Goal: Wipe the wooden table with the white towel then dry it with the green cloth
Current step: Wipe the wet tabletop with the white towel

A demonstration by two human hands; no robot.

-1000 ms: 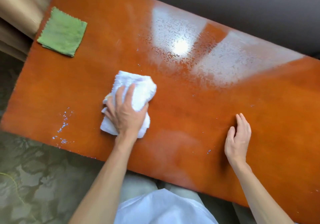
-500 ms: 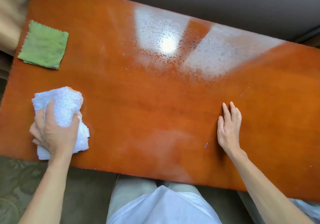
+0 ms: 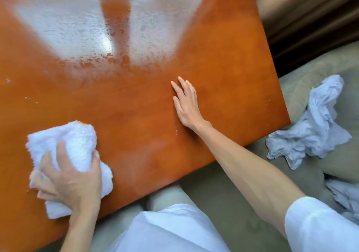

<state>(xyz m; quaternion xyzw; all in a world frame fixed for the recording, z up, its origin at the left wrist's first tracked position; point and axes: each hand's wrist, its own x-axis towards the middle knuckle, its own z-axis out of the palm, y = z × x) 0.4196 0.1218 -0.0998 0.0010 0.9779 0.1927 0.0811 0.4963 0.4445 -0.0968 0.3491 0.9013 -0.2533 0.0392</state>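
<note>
towel (image 3: 77,150) under my left hand (image 3: 71,183) at table (image 3: 223,61) near-left; right hand (image 3: 186,104) flat mid-table, right of it

Glossy orange-brown wooden table (image 3: 223,61) with wet sheen; fluffy white terry towel (image 3: 77,144); crumpled thin pale cloth (image 3: 314,127).

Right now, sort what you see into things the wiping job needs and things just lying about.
Part of the job:
wooden table
white towel, gripped by the left hand
right hand, flat on the table
The green cloth is out of view.

Lying about:
crumpled pale cloth on the cushion beside the table
</note>
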